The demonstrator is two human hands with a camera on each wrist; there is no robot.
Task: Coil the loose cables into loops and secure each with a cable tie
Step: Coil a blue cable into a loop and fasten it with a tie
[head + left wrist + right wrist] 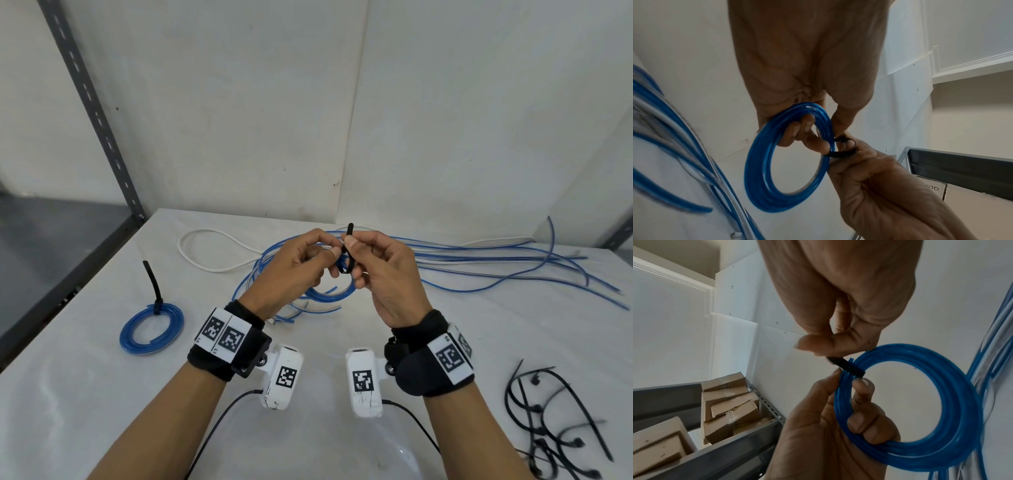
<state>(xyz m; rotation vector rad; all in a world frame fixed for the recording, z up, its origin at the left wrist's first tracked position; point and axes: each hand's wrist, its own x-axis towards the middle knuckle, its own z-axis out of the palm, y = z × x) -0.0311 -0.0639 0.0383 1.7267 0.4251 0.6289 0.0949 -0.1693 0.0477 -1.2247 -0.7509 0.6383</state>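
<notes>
On the table (342, 394): finished coil (151, 329) far left, loose cables (479, 263) behind, spare ties (555, 421) at right. Above, left hand (291, 270) gripping blue coil (777, 162), hanging edge-down; right hand (383, 274) pinching black tie (346, 250), tail pointing up.

Loose blue cables (479, 263) are sprawling across the far middle and right of the bench (342, 445), blocking a low pass there. A tied blue coil (151, 330) is lying at the left and spare cable ties (548, 421) are cluttering the near right corner, while bare bench is showing between them under the wrists.
</notes>
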